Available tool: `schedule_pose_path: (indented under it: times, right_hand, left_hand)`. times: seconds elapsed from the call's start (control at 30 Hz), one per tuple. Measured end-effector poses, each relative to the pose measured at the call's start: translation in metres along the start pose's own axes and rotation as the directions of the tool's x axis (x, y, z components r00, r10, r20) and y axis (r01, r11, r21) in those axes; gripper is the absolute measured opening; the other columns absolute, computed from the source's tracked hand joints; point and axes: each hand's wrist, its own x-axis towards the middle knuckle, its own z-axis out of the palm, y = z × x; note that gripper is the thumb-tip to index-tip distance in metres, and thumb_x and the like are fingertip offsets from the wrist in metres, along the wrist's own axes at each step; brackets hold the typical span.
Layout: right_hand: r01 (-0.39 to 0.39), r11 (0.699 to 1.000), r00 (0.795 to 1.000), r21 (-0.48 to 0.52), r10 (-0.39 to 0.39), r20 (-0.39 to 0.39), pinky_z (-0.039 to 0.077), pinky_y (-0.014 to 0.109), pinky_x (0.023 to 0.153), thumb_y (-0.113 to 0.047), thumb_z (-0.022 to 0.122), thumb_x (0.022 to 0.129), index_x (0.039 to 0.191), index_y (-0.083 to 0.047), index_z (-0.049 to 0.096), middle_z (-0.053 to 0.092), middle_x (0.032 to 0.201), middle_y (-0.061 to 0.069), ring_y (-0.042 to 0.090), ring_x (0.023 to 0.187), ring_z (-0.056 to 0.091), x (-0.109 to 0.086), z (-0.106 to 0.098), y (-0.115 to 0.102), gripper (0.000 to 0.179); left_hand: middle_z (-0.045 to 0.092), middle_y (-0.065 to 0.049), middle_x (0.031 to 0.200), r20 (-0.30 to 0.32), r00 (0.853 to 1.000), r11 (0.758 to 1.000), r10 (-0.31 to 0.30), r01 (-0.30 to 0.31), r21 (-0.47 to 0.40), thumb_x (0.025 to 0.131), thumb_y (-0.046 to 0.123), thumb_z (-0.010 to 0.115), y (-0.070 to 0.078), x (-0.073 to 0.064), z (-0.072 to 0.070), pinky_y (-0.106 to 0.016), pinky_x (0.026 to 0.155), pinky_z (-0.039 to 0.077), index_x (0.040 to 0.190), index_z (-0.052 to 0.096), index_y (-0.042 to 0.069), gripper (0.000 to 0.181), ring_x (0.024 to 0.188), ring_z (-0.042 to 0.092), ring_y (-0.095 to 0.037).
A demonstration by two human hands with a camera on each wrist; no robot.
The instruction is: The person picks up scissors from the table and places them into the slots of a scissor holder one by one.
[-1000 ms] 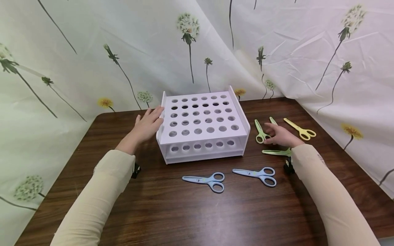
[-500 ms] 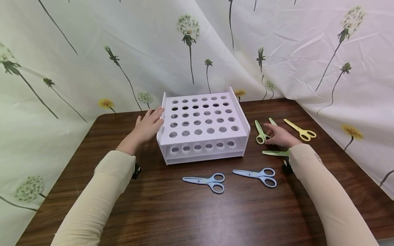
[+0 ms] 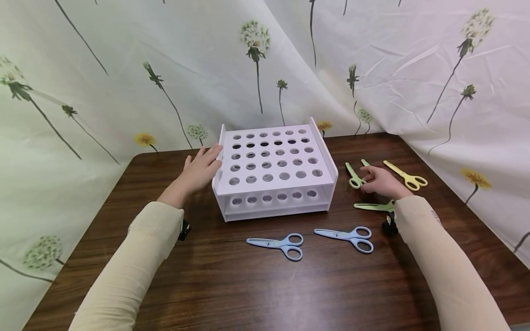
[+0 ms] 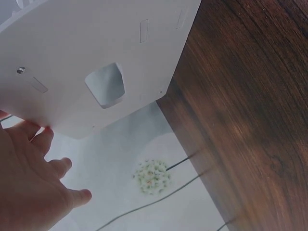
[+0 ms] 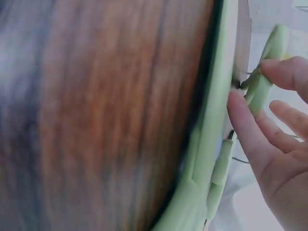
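Observation:
My left hand [image 3: 199, 169] rests its fingers against the left side panel of a white rack [image 3: 232, 189] with rows of round holes. The left wrist view shows those fingertips at the edge of the panel [image 4: 57, 91], the others spread. To the rack's right, my right hand [image 3: 383, 182] pinches the handle of a pair of green scissors [image 3: 353, 175]. Thumb and finger meet that green handle [image 5: 267, 67] in the right wrist view. Behind the hand, more green scissors [image 3: 365, 162] show only their tip. A third green pair [image 3: 372, 207] lies below, its handle partly under the sleeve.
Yellow scissors [image 3: 406, 174] lie right of the right hand. Two blue pairs, the left scissors [image 3: 277, 244] and the right scissors [image 3: 347, 236], lie in front of the rack on the dark wooden table [image 3: 265, 294]. A flowered cloth [image 3: 186, 69] hangs behind the table.
My right hand has taken hold of the left green scissors, whose handle has shifted slightly up and to the right. My left hand stays at the rack.

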Motion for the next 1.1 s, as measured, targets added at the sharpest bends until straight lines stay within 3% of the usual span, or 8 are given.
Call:
schedule_pose_path:
  times: [0.27, 0.47, 0.83, 1.1]
  right_hand:
    - [-0.007, 1.0, 0.998, -0.017, 0.006, -0.063, 0.046, 0.039, 0.075, -0.015, 0.063, 0.086, 0.12, 0.007, 0.051, 0.057, 0.109, 0.023, 0.032, 0.096, 0.055, -0.003, -0.005, -0.002, 0.043]
    - [-0.006, 0.998, 0.984, -0.055, -0.004, -0.176, 0.044, 0.032, 0.062, -0.018, 0.066, 0.085, 0.095, 0.003, 0.064, 0.062, 0.093, 0.014, 0.023, 0.075, 0.054, -0.007, -0.005, -0.005, 0.023]
    - [0.057, 0.997, 0.933, -0.051, -0.072, -0.354, 0.043, 0.033, 0.071, -0.024, 0.063, 0.088, 0.09, 0.007, 0.067, 0.065, 0.102, 0.02, 0.028, 0.092, 0.057, -0.015, -0.006, -0.013, 0.031]
    - [0.057, 0.998, 0.902, -0.006, -0.054, -0.428, 0.043, 0.021, 0.062, -0.029, 0.062, 0.088, 0.09, 0.002, 0.066, 0.066, 0.102, 0.014, 0.004, 0.078, 0.053, -0.02, -0.014, -0.024, 0.031]
  left_hand:
    - [0.009, -0.004, 0.153, -0.001, 1.0, 1.0, -0.003, 0.003, 0.005, 0.098, 0.035, 0.022, 0.0, -0.001, -0.002, -0.058, 0.101, -0.009, 0.149, 0.015, 0.015, 0.055, 0.138, -0.005, -0.029]
    - [0.011, -0.004, 0.153, -0.017, 1.0, 1.0, -0.006, 0.006, 0.005, 0.098, 0.032, 0.026, -0.002, 0.0, 0.0, -0.058, 0.102, -0.008, 0.149, 0.018, 0.015, 0.054, 0.138, -0.003, -0.029]
    - [0.011, -0.005, 0.153, -0.013, 1.0, 1.0, -0.001, 0.001, 0.0, 0.098, 0.033, 0.026, -0.002, 0.001, 0.0, -0.058, 0.102, -0.009, 0.149, 0.018, 0.014, 0.054, 0.138, -0.003, -0.03]
    - [0.011, -0.005, 0.153, -0.018, 1.0, 1.0, 0.0, 0.0, 0.008, 0.098, 0.031, 0.026, -0.003, 0.001, 0.0, -0.059, 0.102, -0.007, 0.149, 0.019, 0.014, 0.054, 0.138, -0.002, -0.031]
